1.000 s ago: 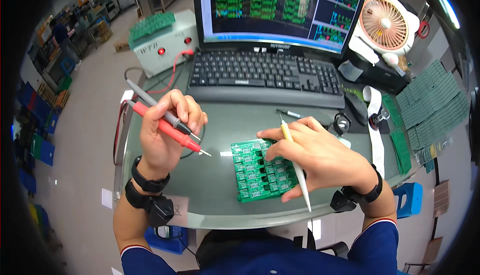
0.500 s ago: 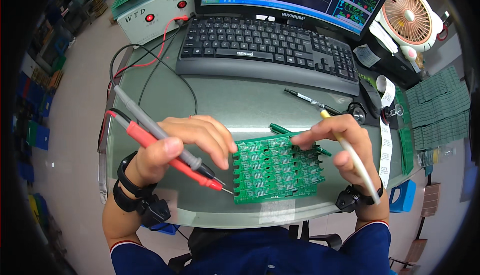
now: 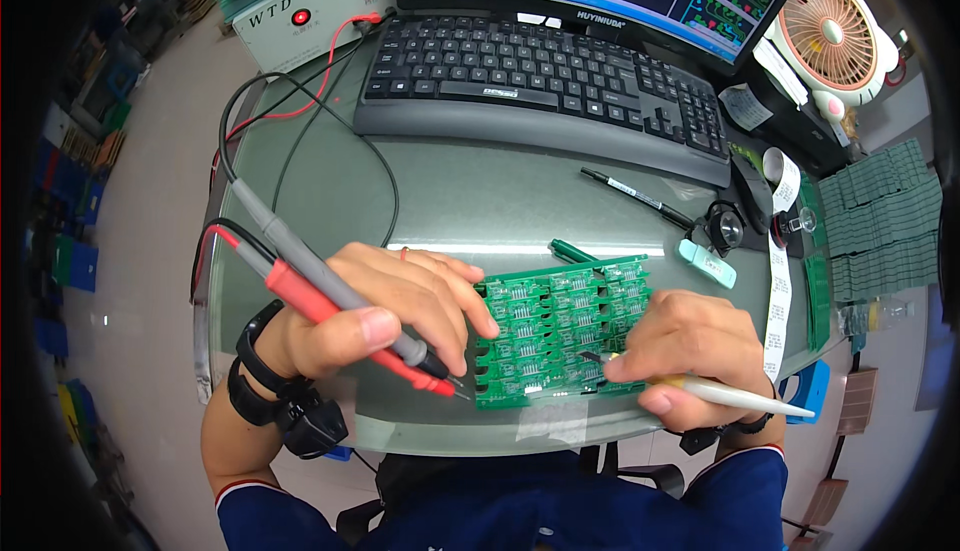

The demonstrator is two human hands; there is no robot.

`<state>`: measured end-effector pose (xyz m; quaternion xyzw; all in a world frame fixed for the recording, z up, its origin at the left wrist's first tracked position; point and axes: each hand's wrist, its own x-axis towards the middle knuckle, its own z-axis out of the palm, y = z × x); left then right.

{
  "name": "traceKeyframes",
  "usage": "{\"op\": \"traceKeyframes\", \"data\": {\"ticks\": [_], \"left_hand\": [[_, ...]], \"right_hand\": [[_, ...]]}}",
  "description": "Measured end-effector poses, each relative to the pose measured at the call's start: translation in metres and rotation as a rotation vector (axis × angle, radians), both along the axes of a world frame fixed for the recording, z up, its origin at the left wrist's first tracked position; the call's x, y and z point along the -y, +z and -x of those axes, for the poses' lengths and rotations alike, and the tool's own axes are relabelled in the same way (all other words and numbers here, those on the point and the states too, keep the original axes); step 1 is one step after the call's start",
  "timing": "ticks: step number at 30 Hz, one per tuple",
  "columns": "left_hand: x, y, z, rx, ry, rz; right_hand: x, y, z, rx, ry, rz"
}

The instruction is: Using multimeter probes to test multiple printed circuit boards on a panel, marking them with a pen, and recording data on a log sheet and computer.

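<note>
Lettering in dark print marks the pale, boxy instrument (image 3: pixel 315 43) at upper left; small print runs down the curling paper strip (image 3: pixel 778 301) at right. Glossy green circuit boards (image 3: pixel 520 332), notched and studded with parts, lie mid-frame on the smooth desk (image 3: pixel 440 206). Beside their left edge, the left hand (image 3: pixel 400 306) has its fingers closed around slim red and grey test probes (image 3: pixel 300 249); the right hand's (image 3: pixel 695 346) fingers pinch a cream, tapering tool (image 3: pixel 740 394), dark tip over the boards.

Tabletop (image 3: pixel 480 196) is lying open between keyboard (image 3: pixel 520 76) and circuit boards (image 3: pixel 560 319)
A black marker (image 3: pixel 635 196) is obstructing passage on the right; a black cable (image 3: pixel 396 196) is crossing on the left.
</note>
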<state>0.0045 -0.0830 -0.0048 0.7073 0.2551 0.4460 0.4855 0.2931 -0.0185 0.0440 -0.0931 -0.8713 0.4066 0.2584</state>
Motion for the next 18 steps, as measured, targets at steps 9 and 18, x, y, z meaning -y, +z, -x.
{"op": "traceKeyframes", "data": {"ticks": [9,18], "left_hand": [[0.001,0.001,0.003,-0.043,-0.042,0.055],[0.002,-0.007,0.001,-0.098,-0.132,0.094]], "right_hand": [[0.004,-0.012,-0.001,-0.045,0.024,0.075],[0.012,-0.014,0.023,0.122,0.156,0.213]]}}
